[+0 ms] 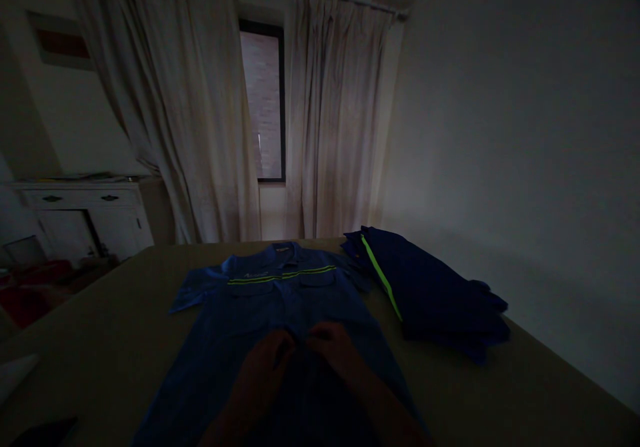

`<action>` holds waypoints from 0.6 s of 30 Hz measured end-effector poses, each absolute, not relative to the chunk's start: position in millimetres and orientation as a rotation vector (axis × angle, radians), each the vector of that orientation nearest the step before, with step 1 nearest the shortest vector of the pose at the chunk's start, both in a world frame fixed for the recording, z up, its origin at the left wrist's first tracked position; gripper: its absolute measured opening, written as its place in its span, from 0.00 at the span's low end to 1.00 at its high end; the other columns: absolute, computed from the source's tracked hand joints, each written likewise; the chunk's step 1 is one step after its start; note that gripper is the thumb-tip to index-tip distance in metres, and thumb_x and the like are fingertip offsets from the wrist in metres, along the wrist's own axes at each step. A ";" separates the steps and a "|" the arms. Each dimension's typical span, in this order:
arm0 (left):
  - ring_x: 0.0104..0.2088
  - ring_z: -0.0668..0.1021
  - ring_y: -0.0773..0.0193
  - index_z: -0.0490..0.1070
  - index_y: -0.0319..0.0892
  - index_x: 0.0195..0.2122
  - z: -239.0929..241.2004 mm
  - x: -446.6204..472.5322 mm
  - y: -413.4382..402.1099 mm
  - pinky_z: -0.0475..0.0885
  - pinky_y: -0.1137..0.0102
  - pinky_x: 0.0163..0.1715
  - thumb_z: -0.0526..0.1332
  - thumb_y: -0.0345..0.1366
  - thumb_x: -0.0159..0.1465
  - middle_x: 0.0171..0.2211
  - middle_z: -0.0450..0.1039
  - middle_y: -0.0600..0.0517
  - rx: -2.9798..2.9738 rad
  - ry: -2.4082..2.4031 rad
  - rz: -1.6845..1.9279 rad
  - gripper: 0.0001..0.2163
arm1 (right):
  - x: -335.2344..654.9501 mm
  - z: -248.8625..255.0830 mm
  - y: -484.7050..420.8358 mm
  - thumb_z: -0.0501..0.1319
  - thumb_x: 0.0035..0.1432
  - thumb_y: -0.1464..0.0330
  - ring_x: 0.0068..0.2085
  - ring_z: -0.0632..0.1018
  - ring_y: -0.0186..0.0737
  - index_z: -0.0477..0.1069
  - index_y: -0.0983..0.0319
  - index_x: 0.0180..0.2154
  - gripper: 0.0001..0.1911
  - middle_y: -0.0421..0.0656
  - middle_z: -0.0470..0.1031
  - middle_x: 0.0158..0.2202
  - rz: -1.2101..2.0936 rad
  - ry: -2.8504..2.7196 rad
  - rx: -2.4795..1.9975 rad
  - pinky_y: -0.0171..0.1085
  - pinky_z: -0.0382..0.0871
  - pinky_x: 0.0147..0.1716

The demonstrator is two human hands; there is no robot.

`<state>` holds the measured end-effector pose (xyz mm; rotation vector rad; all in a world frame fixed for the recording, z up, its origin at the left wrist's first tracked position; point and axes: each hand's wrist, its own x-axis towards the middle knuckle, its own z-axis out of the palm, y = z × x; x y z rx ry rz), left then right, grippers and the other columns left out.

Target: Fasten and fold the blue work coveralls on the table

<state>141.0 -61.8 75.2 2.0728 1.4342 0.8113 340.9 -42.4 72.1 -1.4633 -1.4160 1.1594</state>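
A blue work shirt (280, 300) with a yellow-green reflective stripe across the chest lies spread flat on the bed (100, 327), collar toward the window. My left hand (267, 360) and my right hand (333, 343) rest side by side on the shirt's front near its middle. Their fingers are curled down onto the fabric at the placket. The room is dim and the fingertips are hard to make out.
A stack of folded blue garments (430, 293) with a yellow-green stripe lies on the bed to the right. Pale curtains (200, 120) flank a dark window (263, 100). A white dresser (85, 210) stands at the left. A plain wall runs along the right.
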 end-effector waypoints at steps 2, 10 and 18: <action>0.39 0.79 0.60 0.72 0.45 0.40 77.3 142.3 -63.9 0.69 0.67 0.41 0.53 0.37 0.69 0.38 0.79 0.51 2.078 1.434 0.804 0.08 | 341.1 71.0 -41.4 0.68 0.51 0.61 0.36 0.77 0.44 0.79 0.63 0.34 0.13 0.42 0.78 0.32 1.123 -1.486 -1.455 0.36 0.66 0.34; 0.38 0.79 0.59 0.74 0.45 0.39 69.9 145.3 -64.6 0.69 0.66 0.40 0.55 0.37 0.68 0.38 0.78 0.50 2.133 1.382 0.834 0.08 | 338.1 59.6 -46.9 0.67 0.51 0.66 0.47 0.77 0.48 0.81 0.60 0.42 0.15 0.46 0.80 0.43 0.888 -1.655 -1.381 0.41 0.68 0.49; 0.42 0.79 0.59 0.75 0.44 0.41 70.8 142.2 -62.7 0.69 0.65 0.43 0.54 0.34 0.66 0.41 0.79 0.49 2.117 1.368 0.713 0.10 | 336.5 73.7 -47.0 0.68 0.49 0.67 0.33 0.78 0.41 0.80 0.64 0.32 0.08 0.41 0.78 0.27 1.078 -1.639 -1.326 0.35 0.65 0.32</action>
